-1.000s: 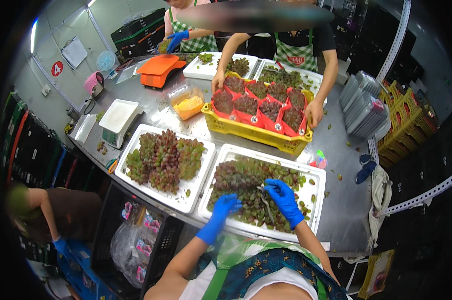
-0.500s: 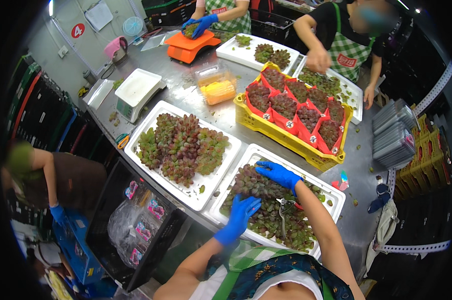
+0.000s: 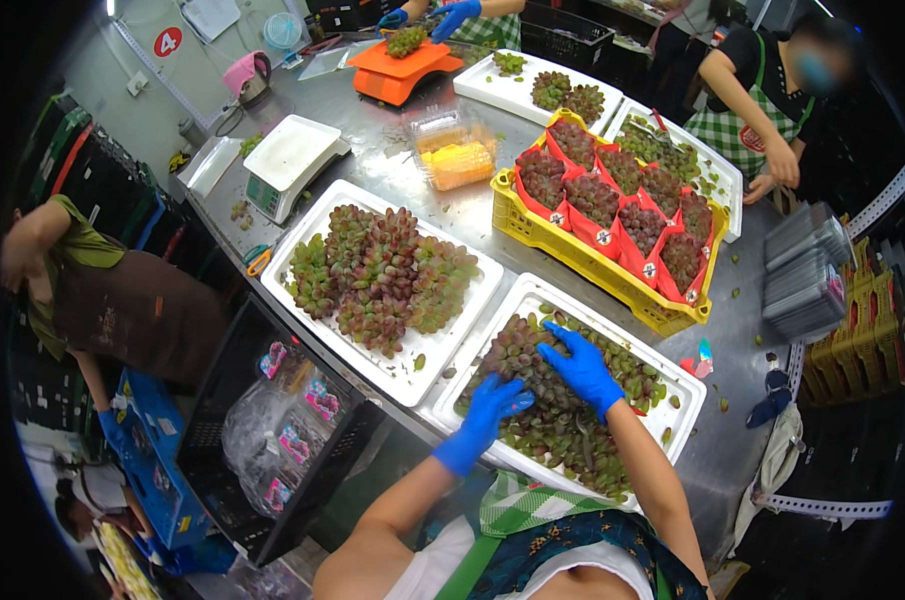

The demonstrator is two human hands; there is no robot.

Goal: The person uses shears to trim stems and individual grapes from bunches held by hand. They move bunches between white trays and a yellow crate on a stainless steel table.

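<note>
My left hand [image 3: 490,410], in a blue glove, rests with outstretched fingers against the near-left side of a dark reddish bunch of grapes [image 3: 517,352]. On the bunch's right side lies my right hand [image 3: 580,370], also blue-gloved, with its fingers spread. Under and around the bunch, many loose green and reddish grapes [image 3: 562,450] cover the white foam tray [image 3: 677,440]. A pair of metal snips [image 3: 585,443] lies among them, partly hidden by my right forearm.
Several bunches fill another white tray [image 3: 427,390] to the left. A yellow crate [image 3: 612,290] of red-wrapped grapes stands beyond. A white scale [image 3: 292,160], orange scale [image 3: 402,70], clear box [image 3: 457,160] and orange-handled scissors [image 3: 259,262] share the metal table. Co-workers stand around; a black crate [image 3: 272,440] is lower left.
My right hand has shifted nearer me along the bunch, and its forearm now covers more of the snips. The view has shifted slightly. The far-right co-worker's hand has moved away from their tray.
</note>
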